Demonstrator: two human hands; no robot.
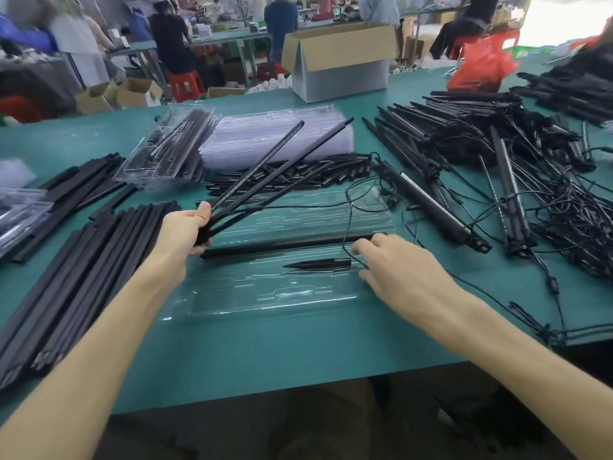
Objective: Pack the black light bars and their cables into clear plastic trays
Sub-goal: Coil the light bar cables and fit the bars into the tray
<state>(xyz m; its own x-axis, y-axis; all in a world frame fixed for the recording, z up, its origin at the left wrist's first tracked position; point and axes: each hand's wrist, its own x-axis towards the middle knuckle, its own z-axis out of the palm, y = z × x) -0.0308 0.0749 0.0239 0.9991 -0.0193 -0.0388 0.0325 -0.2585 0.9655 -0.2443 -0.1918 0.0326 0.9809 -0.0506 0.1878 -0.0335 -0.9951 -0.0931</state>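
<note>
left hand (185, 230) | light bars (257, 165) fan up-right from grip | right hand (398, 270) at cable (346, 225)

This is a factory packing floor. In front of the open cardboard box (338, 61), the green tabletop (265, 343) carries heaps of identical black light bars (464, 134) and stacked clear trays (275, 137); behind the box, other workers (280, 21) stand at long benches (232, 36) with red stools (185, 84).

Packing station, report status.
Left hand grips fanned light bars. Right hand at cable, grip unclear. One bar lies in clear tray. Cable loops across tray.
</note>
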